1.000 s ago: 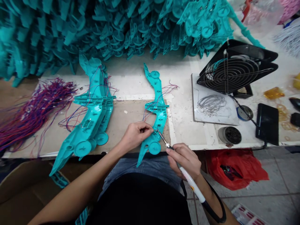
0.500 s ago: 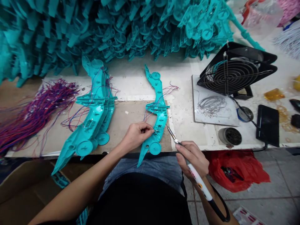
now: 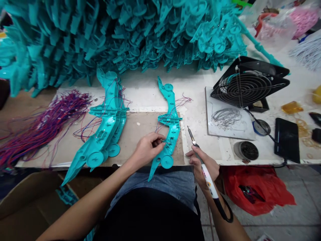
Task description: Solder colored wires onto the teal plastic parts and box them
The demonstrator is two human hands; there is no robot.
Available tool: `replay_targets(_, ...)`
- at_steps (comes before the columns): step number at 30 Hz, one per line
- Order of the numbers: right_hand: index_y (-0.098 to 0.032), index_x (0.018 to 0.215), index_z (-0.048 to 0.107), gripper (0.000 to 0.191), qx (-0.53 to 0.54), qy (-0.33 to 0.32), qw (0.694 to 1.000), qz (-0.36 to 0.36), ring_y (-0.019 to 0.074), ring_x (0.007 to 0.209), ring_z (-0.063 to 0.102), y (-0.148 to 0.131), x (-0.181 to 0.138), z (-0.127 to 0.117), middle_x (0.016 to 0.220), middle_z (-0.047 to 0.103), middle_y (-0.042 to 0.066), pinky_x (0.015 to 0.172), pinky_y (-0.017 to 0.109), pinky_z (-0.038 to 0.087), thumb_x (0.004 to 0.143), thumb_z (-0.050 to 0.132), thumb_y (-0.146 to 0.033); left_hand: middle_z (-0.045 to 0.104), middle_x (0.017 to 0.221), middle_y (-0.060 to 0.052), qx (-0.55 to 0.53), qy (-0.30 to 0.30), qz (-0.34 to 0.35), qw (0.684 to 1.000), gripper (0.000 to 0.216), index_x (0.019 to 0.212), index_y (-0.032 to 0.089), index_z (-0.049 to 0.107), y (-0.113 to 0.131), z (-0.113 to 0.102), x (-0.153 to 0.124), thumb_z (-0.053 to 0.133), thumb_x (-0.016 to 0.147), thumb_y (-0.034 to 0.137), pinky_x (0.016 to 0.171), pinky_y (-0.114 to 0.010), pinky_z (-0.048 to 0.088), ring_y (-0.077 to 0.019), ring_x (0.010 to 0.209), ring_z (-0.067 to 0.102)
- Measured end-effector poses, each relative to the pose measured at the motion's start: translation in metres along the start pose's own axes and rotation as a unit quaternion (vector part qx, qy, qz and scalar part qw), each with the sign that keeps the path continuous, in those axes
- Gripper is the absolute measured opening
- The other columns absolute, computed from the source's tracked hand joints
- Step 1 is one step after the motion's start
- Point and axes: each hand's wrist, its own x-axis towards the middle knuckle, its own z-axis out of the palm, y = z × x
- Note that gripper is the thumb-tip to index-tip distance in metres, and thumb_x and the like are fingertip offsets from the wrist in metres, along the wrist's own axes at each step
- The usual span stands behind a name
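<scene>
A turquoise plastic part (image 3: 171,129) with discs near both ends lies on the bench in front of me, thin red and blue wires (image 3: 184,99) running across it. My left hand (image 3: 149,147) is closed in a pinch at its left edge, beside a small metal contact (image 3: 170,142). Wires lead down into those fingers, though the fingertips hide the exact grip. My right hand (image 3: 207,165) is wrapped round a white soldering iron (image 3: 209,182), whose tip points up and away, apart from the part on its right side.
Left lie stacked turquoise parts (image 3: 106,124) with wires and a wire bundle (image 3: 57,113). A big turquoise heap (image 3: 125,33) fills the back. Right stand a black fan (image 3: 245,83), a board with solder wire (image 3: 227,122), a tin (image 3: 247,149) and a black box (image 3: 287,140). A red bag (image 3: 260,190) lies below.
The soldering iron's tip has moved away from the turquoise part, to the right and up. My left hand keeps its pinch at the part's edge. The camera view has shifted slightly.
</scene>
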Motion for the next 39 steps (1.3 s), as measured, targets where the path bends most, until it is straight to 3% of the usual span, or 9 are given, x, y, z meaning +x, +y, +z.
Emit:
replay_targets(4, -0.021, 0.113, 0.064, 0.024, -0.037, 0.001, 0.998, 0.043, 0.0182, 0.082, 0.072, 0.005, 0.002, 0.006, 0.088, 0.074, 0.005, 0.08, 0.033, 0.06, 0.091, 0.057, -0.024, 0.063, 0.107, -0.008, 0.124, 0.1, 0.039, 0.986, 0.032, 0.112, 0.018, 0.059, -0.005, -0.016, -0.016, 0.058, 0.081, 0.023, 0.083, -0.034, 0.048, -0.0212, 0.096, 0.058)
replay_targets(7, -0.022, 0.116, 0.062, 0.026, -0.04, -0.004, 0.996, 0.076, 0.0189, 0.091, 0.072, 0.005, 0.004, 0.017, 0.103, 0.073, 0.006, 0.087, 0.033, 0.059, 0.09, 0.057, -0.023, 0.062, 0.107, -0.01, 0.25, 0.078, 0.032, 0.964, 0.035, 0.113, 0.018, 0.059, -0.013, -0.019, -0.027, 0.061, 0.08, 0.029, 0.086, -0.04, 0.047, -0.0267, 0.101, 0.055)
replay_targets(11, -0.023, 0.124, 0.055, 0.034, -0.01, -0.025, 0.995, 0.092, 0.0194, 0.098, 0.071, -0.002, 0.008, 0.036, 0.118, 0.068, 0.007, 0.088, 0.032, 0.059, 0.09, 0.057, -0.024, 0.063, 0.092, -0.01, 0.335, 0.077, 0.003, 0.939, 0.015, 0.091, 0.017, 0.062, -0.013, -0.013, -0.028, 0.053, 0.085, 0.027, 0.081, -0.039, 0.045, -0.0271, 0.092, 0.057)
replay_targets(16, -0.021, 0.129, 0.051, 0.038, 0.06, -0.042, 0.992, 0.107, 0.0199, 0.1, 0.07, -0.015, 0.009, 0.053, 0.121, 0.066, 0.01, 0.088, 0.034, 0.06, 0.091, 0.055, -0.024, 0.067, 0.08, -0.004, 0.272, 0.089, -0.017, 0.958, 0.013, 0.083, 0.019, 0.06, 0.01, -0.027, -0.032, 0.048, 0.088, 0.022, 0.071, -0.03, 0.043, -0.0188, 0.076, 0.062)
replay_targets(22, -0.021, 0.128, 0.051, 0.037, 0.097, 0.015, 0.987, 0.126, 0.0208, 0.104, 0.068, -0.011, 0.008, 0.052, 0.125, 0.063, 0.012, 0.085, 0.035, 0.06, 0.091, 0.056, -0.025, 0.066, 0.084, -0.007, 0.297, -0.004, -0.003, 0.955, 0.018, 0.085, 0.019, 0.065, 0.017, -0.039, -0.057, 0.056, 0.087, 0.035, 0.075, -0.034, 0.045, -0.0234, 0.083, 0.061)
replay_targets(26, -0.022, 0.125, 0.052, 0.038, 0.079, 0.063, 0.985, 0.141, 0.0222, 0.103, 0.068, -0.003, 0.014, 0.042, 0.121, 0.065, 0.011, 0.084, 0.037, 0.06, 0.088, 0.06, -0.026, 0.059, 0.118, -0.016, 0.298, 0.074, 0.023, 0.951, 0.06, 0.125, 0.014, 0.052, 0.023, -0.026, -0.043, 0.065, 0.079, 0.05, 0.092, -0.044, 0.043, -0.0318, 0.109, 0.053)
replay_targets(29, -0.021, 0.123, 0.055, 0.038, 0.078, 0.09, 0.982, 0.145, 0.0236, 0.104, 0.068, -0.005, 0.023, 0.039, 0.12, 0.066, 0.011, 0.082, 0.038, 0.06, 0.087, 0.062, -0.029, 0.053, 0.124, -0.019, 0.306, 0.047, 0.008, 0.951, 0.087, 0.139, 0.012, 0.038, 0.032, -0.005, -0.017, 0.073, 0.07, 0.051, 0.096, -0.047, 0.042, -0.0352, 0.114, 0.049)
replay_targets(34, -0.019, 0.12, 0.059, 0.038, 0.073, 0.117, 0.979, 0.147, 0.0252, 0.101, 0.069, -0.015, 0.032, 0.041, 0.116, 0.068, 0.012, 0.081, 0.039, 0.059, 0.085, 0.064, -0.034, 0.054, 0.118, -0.017, 0.267, 0.001, -0.005, 0.964, 0.069, 0.142, 0.011, 0.036, 0.036, 0.015, 0.001, 0.059, 0.08, 0.031, 0.096, -0.042, 0.043, -0.0311, 0.111, 0.052)
replay_targets(39, -0.017, 0.12, 0.059, 0.04, 0.06, 0.12, 0.981, 0.141, 0.0259, 0.098, 0.07, -0.028, 0.037, 0.04, 0.113, 0.069, 0.013, 0.08, 0.039, 0.06, 0.085, 0.064, -0.035, 0.057, 0.112, -0.012, 0.202, 0.024, 0.033, 0.978, 0.061, 0.137, 0.018, 0.044, 0.048, -0.032, -0.041, 0.059, 0.079, 0.031, 0.096, -0.038, 0.046, -0.0271, 0.108, 0.055)
